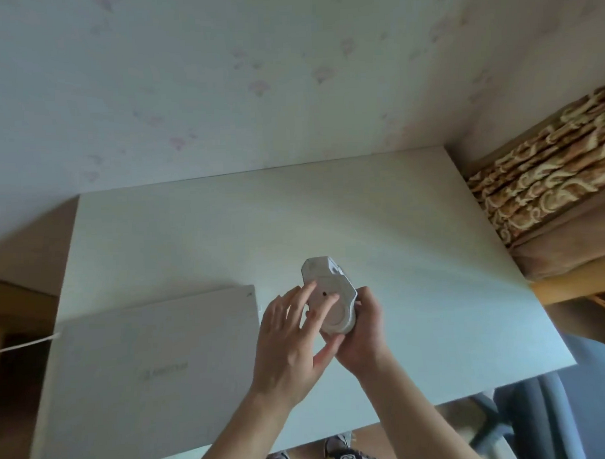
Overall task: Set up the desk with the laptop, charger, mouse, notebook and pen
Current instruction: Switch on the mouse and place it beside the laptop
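White on white, the closed laptop (155, 365) lies cabled at the desk's (397, 226) left while the right hand (361, 333) grips the upturned mouse (331, 297) above it, left hand (291, 336) open, fingers probing its underside (notebook, pen unseen).

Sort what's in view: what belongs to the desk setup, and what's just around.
Setup:
- laptop, closed, on the desk
- white cable at the laptop's left edge
- mouse, underside up, held by right hand, left hand touching it

Just around:
- curtain
- chair
- shoes
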